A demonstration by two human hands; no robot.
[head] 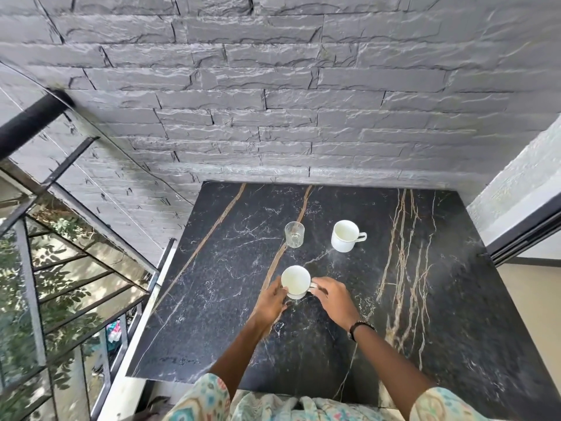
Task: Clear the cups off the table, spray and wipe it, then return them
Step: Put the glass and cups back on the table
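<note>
A black marble table [425, 314] with brown veins fills the lower middle of the head view. A white cup [295, 280] stands near its centre. My left hand [271, 300] wraps the cup's left side, and my right hand [332, 296] pinches its handle on the right. Farther back stands a second white cup [345, 235], its handle pointing right. A clear drinking glass [294, 234] stands to the left of that cup, upright. Both are apart from my hands.
A grey stone wall [273, 101] runs along the table's far edge. A dark metal railing with glass panels [76, 253] borders the left side. A window frame [522, 235] sits at the right.
</note>
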